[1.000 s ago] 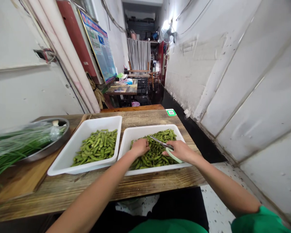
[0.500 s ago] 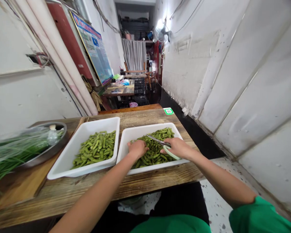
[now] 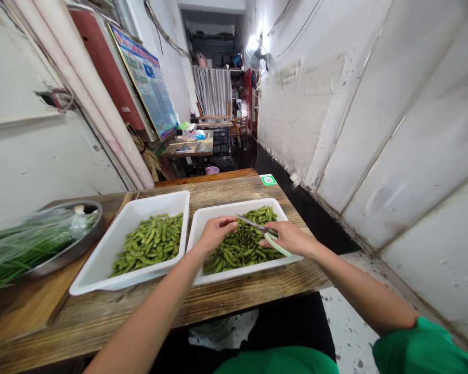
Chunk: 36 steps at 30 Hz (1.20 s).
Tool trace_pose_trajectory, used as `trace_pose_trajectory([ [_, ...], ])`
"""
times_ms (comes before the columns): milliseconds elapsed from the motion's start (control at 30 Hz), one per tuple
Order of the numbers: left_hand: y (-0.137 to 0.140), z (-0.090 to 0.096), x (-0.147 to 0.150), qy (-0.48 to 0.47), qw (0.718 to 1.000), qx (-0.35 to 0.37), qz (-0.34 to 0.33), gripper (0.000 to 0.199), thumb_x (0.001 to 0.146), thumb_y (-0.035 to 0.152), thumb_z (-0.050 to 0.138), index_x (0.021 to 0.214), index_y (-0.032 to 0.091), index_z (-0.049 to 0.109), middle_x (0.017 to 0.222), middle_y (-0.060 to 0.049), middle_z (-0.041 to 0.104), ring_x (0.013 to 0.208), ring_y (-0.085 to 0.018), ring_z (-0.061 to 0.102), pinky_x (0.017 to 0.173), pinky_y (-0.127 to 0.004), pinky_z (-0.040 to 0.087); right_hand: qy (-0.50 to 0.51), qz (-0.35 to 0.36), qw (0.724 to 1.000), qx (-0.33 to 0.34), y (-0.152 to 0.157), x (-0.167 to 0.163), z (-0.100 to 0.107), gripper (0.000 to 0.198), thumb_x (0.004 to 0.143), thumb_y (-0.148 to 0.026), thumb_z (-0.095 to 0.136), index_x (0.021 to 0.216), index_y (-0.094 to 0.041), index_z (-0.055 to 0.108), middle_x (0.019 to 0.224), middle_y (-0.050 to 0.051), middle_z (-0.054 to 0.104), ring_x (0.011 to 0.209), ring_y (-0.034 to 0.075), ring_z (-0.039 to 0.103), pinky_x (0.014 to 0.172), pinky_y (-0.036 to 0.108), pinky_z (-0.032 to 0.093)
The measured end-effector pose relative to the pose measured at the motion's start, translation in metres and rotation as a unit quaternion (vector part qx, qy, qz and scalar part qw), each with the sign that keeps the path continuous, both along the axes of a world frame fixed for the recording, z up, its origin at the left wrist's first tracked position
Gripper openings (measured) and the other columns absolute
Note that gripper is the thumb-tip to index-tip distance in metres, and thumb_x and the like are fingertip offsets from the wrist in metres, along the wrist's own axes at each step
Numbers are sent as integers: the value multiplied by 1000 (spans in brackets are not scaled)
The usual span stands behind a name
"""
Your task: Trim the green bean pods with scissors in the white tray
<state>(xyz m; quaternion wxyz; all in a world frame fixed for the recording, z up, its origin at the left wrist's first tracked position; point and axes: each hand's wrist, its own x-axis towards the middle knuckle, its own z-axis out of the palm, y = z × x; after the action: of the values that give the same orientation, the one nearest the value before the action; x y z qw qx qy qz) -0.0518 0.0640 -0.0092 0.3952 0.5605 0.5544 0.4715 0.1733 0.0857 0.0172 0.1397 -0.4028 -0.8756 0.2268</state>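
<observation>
My right hand (image 3: 285, 238) grips a pair of scissors (image 3: 253, 224) with pale green handles, its blades pointing left over the right-hand white tray (image 3: 198, 228). Edamame pods (image 3: 242, 249) fill much of that tray. Above its left part, close to the scissor tips, my left hand (image 3: 217, 232) has thumb and fingers pinched together; whatever they hold is hidden or too small to make out. Beside it on the left stands a second white tray (image 3: 91, 278) with more edamame pods (image 3: 150, 244) heaped toward its right side.
Both trays rest on a wooden table (image 3: 148, 306). At the left, a metal bowl (image 3: 54, 258) holds long green stalks (image 3: 23, 254) partly under clear plastic, beside a wooden board (image 3: 58, 296). A green-edged code card (image 3: 268, 179) lies at the far right table corner.
My left hand has risen from among the pods in the right tray to near the scissor tips, fingers pinched. My right hand keeps the scissors in about the same place.
</observation>
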Motion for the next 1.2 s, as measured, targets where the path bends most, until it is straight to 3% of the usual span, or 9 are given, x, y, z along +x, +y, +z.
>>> trace_pose_trajectory([
  [167, -6, 5, 2, 21, 999, 4, -25, 30, 63, 34, 59, 84, 12, 63, 73, -3, 63, 66, -12, 53, 67, -25, 41, 6, 29, 999, 20, -2, -1, 2, 48, 67, -52, 52, 101, -19, 57, 70, 2, 59, 60, 13, 51, 55, 21, 33],
  [367, -12, 8, -2, 17, 1000, 13, 16, 31, 62, 34, 60, 83, 12, 61, 78, -4, 62, 69, -13, 53, 68, -26, 41, -5, 19, 999, 40, -4, -4, 4, 48, 68, -49, 54, 103, -17, 54, 75, 4, 58, 66, 14, 51, 60, 22, 34],
  [700, -20, 10, -1, 51, 999, 20, 6, 26, 62, 35, 60, 77, 13, 62, 74, -3, 63, 70, -14, 54, 69, -25, 40, -7, 37, 999, 34, -10, -8, 5, 44, 67, -52, 53, 94, -18, 58, 61, 0, 53, 54, 11, 44, 51, 20, 29],
  [1000, -26, 3, -5, 71, 996, -58, -21, 29, 61, 37, 60, 79, 14, 63, 76, -3, 64, 72, -15, 55, 70, -26, 41, -27, 50, 998, -11, -11, -5, 2, 40, 66, -52, 53, 83, -18, 64, 55, -1, 52, 50, 11, 43, 45, 19, 25],
  [1100, -26, 5, -6, 105, 994, -34, 11, 28, 61, 38, 61, 76, 14, 63, 77, -4, 64, 73, -15, 54, 69, -26, 41, -20, 40, 999, -8, -7, -5, 0, 39, 66, -51, 53, 84, -18, 64, 59, 1, 56, 54, 12, 47, 48, 20, 27],
  [1200, -26, 10, -5, 42, 998, -30, 33, 30, 62, 38, 60, 79, 13, 60, 68, -1, 60, 61, -11, 52, 58, -22, 40, -9, 18, 1000, 6, -3, -4, -3, 42, 67, -54, 50, 85, -18, 64, 59, 1, 57, 53, 13, 47, 48, 20, 29],
])
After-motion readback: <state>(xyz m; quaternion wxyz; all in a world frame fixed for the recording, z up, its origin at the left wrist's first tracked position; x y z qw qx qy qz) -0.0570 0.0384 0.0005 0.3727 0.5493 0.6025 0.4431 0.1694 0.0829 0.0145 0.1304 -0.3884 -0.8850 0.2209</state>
